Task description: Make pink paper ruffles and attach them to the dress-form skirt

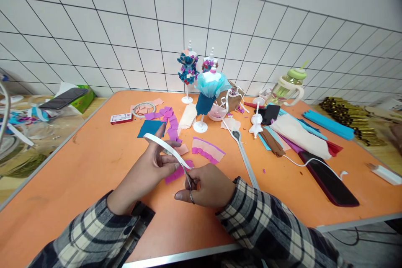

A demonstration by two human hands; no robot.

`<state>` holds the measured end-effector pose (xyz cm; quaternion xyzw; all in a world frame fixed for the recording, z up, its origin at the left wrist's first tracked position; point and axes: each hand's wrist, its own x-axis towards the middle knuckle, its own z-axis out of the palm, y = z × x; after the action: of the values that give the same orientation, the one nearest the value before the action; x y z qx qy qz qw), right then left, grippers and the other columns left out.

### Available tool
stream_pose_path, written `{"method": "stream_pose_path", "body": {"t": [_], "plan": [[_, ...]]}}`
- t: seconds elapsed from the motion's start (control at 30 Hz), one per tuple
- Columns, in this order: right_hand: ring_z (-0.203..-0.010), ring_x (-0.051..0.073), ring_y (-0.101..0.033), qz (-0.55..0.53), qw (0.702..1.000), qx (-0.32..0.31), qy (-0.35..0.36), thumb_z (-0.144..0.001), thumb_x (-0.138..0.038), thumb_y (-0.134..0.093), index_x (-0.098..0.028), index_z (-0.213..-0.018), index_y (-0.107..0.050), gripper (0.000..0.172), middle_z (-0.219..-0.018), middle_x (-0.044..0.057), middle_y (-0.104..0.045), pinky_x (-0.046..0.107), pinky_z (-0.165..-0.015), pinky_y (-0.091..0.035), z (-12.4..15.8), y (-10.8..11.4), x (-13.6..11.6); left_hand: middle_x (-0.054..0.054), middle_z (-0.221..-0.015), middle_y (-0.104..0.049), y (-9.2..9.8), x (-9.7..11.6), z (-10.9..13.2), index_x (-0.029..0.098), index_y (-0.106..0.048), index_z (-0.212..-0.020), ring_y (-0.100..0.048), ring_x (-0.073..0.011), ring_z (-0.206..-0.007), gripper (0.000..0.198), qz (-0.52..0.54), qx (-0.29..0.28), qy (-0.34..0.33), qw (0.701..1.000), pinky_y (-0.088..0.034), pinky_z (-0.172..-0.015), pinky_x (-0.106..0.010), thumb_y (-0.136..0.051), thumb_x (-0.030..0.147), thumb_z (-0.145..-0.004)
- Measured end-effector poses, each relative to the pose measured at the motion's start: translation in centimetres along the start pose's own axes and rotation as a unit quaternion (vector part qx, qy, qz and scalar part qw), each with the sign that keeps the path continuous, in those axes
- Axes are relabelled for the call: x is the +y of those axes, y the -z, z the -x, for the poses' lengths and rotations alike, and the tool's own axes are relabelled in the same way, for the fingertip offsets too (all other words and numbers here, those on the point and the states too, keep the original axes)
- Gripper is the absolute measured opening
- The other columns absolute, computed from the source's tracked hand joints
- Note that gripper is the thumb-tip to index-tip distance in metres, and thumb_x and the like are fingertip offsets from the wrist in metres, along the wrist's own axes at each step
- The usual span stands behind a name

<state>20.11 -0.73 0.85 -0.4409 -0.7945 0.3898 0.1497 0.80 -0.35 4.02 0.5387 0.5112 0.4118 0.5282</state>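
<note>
My left hand is closed on a curved band of white tape, which arcs over its fingers towards my right hand. My right hand grips small scissors, their blades up against the lower end of the tape; its fingers partly hide the handles. Below and beyond the hands lie magenta crepe paper pieces and a peach strip with magenta edges. A small white dress form in a light blue ruffle and dark blue skirt stands past them.
Two decorated dress forms stand behind. On the left lie a tape roll, a small red-and-white box and a blue paper square. On the right are a bare white form, folded paper, a phone and a bottle.
</note>
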Motion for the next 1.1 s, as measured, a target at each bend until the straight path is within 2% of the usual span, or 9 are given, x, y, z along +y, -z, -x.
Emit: {"method": "stream_pose_path", "body": {"t": [0.1, 0.27, 0.43, 0.57, 0.77, 0.9, 1.1], "plan": [[-0.06, 0.009, -0.053, 0.022, 1.0, 0.004, -0.003, -0.077, -0.057, -0.081, -0.019, -0.07, -0.061, 0.043, -0.064, -0.005, -0.061, 0.025, -0.058, -0.033, -0.1, -0.1, 0.2, -0.008, -0.131, -0.058, 0.0, 0.1, 0.0, 0.037, -0.009, -0.163, -0.074, -0.0281, -0.101, 0.115, 0.008, 0.0, 0.009, 1.0, -0.059, -0.086, -0.043, -0.081, 0.035, -0.075], [-0.063, 0.011, -0.056, 0.028, 1.0, -0.003, 0.003, -0.076, -0.059, -0.08, -0.018, -0.071, -0.061, 0.045, -0.066, -0.004, -0.065, 0.025, -0.06, -0.034, 0.0, 0.0, 0.0, -0.009, -0.13, -0.059, -0.2, 0.0, 0.0, 0.037, -0.005, -0.163, -0.075, -0.0238, -0.088, 0.118, 0.0, 0.013, 0.007, 1.0, -0.06, -0.081, -0.043, -0.082, 0.032, -0.074], [-0.063, 0.011, -0.055, -0.003, 0.998, -0.064, -0.011, -0.077, -0.059, -0.079, -0.018, -0.073, -0.065, 0.044, -0.066, -0.003, -0.063, 0.025, -0.059, -0.036, 0.3, 0.9, -0.3, -0.012, -0.139, -0.057, -0.4, -0.1, 0.3, 0.038, 0.005, -0.163, -0.075, -0.0232, -0.088, 0.124, 0.016, -0.027, 0.026, 0.999, -0.061, -0.08, -0.044, -0.081, 0.031, -0.074], [-0.063, 0.01, -0.055, -0.031, 0.995, -0.095, -0.015, -0.079, -0.052, -0.08, -0.018, -0.073, -0.067, 0.037, -0.067, -0.004, -0.062, 0.025, -0.06, -0.037, 0.3, 1.4, -0.4, -0.013, -0.147, -0.053, -0.3, 0.0, 0.5, 0.042, 0.005, -0.163, -0.076, -0.022, -0.085, 0.123, 0.007, -0.036, 0.025, 0.999, -0.062, -0.077, -0.042, -0.08, 0.028, -0.075], [-0.054, 0.008, -0.047, -0.038, 0.997, -0.074, -0.008, -0.077, -0.049, -0.082, -0.017, -0.065, -0.06, 0.04, -0.058, -0.007, -0.054, 0.024, -0.054, -0.032, 0.3, 1.2, 0.0, -0.013, -0.146, -0.055, -0.2, 0.3, 0.4, 0.042, 0.003, -0.163, -0.076, -0.0211, -0.085, 0.123, 0.001, -0.029, 0.028, 0.999, -0.063, -0.08, -0.044, -0.079, 0.023, -0.073], [-0.051, 0.007, -0.046, -0.028, 0.997, -0.072, -0.002, -0.078, -0.051, -0.081, -0.018, -0.065, -0.061, 0.041, -0.057, -0.007, -0.055, 0.024, -0.052, -0.031, 0.1, 0.9, 0.7, -0.013, -0.145, -0.055, -0.2, 0.0, 0.4, 0.04, -0.001, -0.163, -0.076, -0.0219, -0.084, 0.122, -0.014, -0.023, 0.026, 0.999, -0.063, -0.08, -0.045, -0.08, 0.024, -0.072], [-0.054, 0.007, -0.05, -0.009, 0.998, -0.059, 0.008, -0.076, -0.046, -0.085, -0.018, -0.067, -0.068, 0.034, -0.057, -0.007, -0.058, 0.024, -0.055, -0.031, -0.2, 0.5, 1.6, -0.012, -0.14, -0.055, 0.0, -0.9, 0.2, 0.039, -0.002, -0.163, -0.071, -0.0145, -0.07, 0.117, -0.031, -0.019, 0.017, 0.999, -0.062, -0.075, -0.041, -0.078, 0.024, -0.074]]}}
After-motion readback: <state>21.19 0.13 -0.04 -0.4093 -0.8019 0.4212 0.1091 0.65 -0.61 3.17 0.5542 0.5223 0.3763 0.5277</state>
